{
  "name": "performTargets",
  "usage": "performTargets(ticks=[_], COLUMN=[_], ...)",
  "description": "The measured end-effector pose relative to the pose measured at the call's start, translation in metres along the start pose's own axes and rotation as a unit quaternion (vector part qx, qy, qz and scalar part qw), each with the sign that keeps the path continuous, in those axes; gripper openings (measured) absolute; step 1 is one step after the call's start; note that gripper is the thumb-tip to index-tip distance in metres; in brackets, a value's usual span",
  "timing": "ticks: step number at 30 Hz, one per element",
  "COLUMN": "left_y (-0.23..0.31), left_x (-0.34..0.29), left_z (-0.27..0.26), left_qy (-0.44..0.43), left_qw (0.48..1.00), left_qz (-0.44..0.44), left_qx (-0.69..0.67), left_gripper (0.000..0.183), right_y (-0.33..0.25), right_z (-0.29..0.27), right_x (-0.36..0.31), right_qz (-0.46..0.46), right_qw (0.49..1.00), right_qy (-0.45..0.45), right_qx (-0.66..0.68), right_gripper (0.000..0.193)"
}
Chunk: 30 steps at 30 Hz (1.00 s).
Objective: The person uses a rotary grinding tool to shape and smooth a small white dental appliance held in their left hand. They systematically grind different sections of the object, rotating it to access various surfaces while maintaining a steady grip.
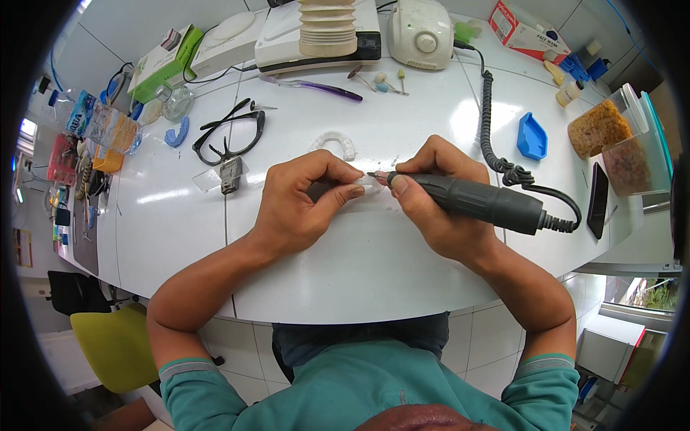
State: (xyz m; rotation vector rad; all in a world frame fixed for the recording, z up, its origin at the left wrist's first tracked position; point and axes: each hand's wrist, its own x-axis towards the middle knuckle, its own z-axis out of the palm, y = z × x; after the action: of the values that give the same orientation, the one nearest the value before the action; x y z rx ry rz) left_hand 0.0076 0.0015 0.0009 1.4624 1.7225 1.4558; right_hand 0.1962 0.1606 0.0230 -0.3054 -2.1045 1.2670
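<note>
My left hand [302, 194] pinches a small translucent piece [371, 185] between thumb and fingertips; its full shape is hidden by my fingers. My right hand [449, 205] is closed around a black rotary handpiece [485, 201], gripped like a pen. The handpiece's tip points left and meets or nearly meets the piece at my left fingertips; I cannot tell whether they touch. A coiled black cord [496, 136] runs from its back end up to a white control box [420, 36] with a knob. Just beyond my hands lies a white horseshoe-shaped dental arch [335, 138].
Black-framed glasses [228, 136] and a small metal block [231, 174] lie left. Farther back are a purple-handled toothbrush [316, 85], several small burs [381, 83] and a white machine with a ribbed hose [327, 29]. A blue tray [532, 136], phone [597, 201] and food containers [600, 128] stand right.
</note>
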Motion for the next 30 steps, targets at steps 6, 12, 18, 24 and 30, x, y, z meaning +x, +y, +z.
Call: performTargets(ticks=[6, 12, 18, 24, 30], left_y=[0.0004, 0.0, 0.0021, 0.0013, 0.0003], left_x=[-0.0001, 0.0, 0.0003, 0.0001, 0.0001], left_z=[-0.0001, -0.0004, 0.0, -0.0004, -0.0003], left_qy=[0.0, 0.0, 0.003, 0.003, 0.004], left_qw=[1.0, 1.0, 1.0, 1.0, 1.0], left_qz=[0.002, 0.01, -0.005, -0.004, 0.004], left_qx=[0.005, 0.01, 0.006, 0.007, 0.01], left_gripper=[0.01, 0.01, 0.01, 0.01, 0.011], right_y=[-0.003, -0.004, -0.0042, -0.0083, -0.0094], right_z=[-0.0013, -0.003, -0.0011, -0.0028, -0.0024], right_x=[-0.0001, 0.0001, -0.0007, 0.0001, -0.0008], right_qz=[0.012, 0.0, 0.02, 0.018, 0.034], right_qw=[1.0, 1.0, 1.0, 0.999, 0.999], right_qy=[-0.002, -0.011, -0.008, -0.015, -0.014], right_qx=[0.002, -0.008, -0.007, -0.024, -0.013], right_gripper=[0.019, 0.018, 0.018, 0.018, 0.018])
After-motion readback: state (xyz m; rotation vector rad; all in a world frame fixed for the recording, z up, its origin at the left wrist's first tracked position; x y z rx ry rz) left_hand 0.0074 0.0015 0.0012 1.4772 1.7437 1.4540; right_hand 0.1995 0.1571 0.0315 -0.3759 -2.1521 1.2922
